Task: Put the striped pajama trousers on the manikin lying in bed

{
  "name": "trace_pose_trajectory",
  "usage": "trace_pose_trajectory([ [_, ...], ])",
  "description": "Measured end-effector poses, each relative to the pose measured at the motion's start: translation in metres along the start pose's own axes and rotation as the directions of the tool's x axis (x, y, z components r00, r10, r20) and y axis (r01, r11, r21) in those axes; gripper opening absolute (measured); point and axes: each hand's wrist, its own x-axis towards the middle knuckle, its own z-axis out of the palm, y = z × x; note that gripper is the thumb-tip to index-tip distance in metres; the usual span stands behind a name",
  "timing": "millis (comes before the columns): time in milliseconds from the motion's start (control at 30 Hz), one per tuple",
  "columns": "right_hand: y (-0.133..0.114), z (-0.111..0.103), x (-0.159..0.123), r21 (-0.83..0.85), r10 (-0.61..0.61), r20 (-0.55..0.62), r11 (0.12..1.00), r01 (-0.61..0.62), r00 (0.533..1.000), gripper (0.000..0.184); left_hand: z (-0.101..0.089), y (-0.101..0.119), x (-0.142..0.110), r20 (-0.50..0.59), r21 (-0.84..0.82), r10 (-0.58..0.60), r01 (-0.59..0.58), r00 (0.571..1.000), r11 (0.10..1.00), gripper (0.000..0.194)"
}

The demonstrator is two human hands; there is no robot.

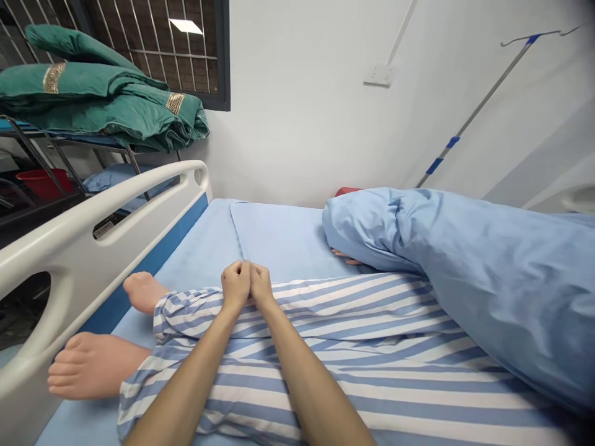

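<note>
My left hand point(236, 285) and my right hand point(261, 285) are both closed into fists, pressed side by side over the farther leg of blue-and-white striped trousers point(362, 365). The insides of the fists are hidden, so I cannot tell whether they hold anything. The trousers clothe a figure lying on the bed. Its two bare feet point(100, 367) point left, towards the bed's end board. Just beyond my fists, an edge in the light blue sheet point(283, 238) runs away towards the wall.
A blue quilt point(488, 266) is bunched over the figure at right, with fingertips point(346, 257) showing under its edge. The cream end board point(153, 192) rises at left. Green folded bedding point(116, 99) lies beyond it. A drip stand point(474, 114) leans into view behind the quilt.
</note>
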Motion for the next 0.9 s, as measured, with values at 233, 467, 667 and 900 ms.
trace_pose_trajectory([
  [233, 0.001, 0.007, 0.001, -0.086, 0.026, -0.074, 0.996, -0.032, 0.997, 0.034, 0.008, -0.022, -0.007, -0.012, 0.243, -0.031, 0.033, 0.999, 0.969, 0.034],
  [467, -0.028, -0.017, 0.01, -0.277, 0.083, 0.046, 0.959, -0.067, 0.996, 0.033, 0.007, -0.017, -0.01, -0.002, 0.257, -0.001, 0.002, 1.0, 0.966, 0.034],
  [667, -0.017, -0.054, -0.005, -0.496, -0.111, -0.062, 0.866, 0.066, 0.992, 0.038, 0.009, -0.018, -0.012, -0.011, 0.26, 0.012, -0.008, 1.0, 0.965, 0.034],
  [900, -0.007, -0.053, -0.009, -0.521, -0.122, -0.083, 0.851, 0.061, 0.989, 0.039, 0.011, -0.005, -0.013, 0.02, 0.319, -0.026, 0.019, 0.999, 0.947, 0.032],
])
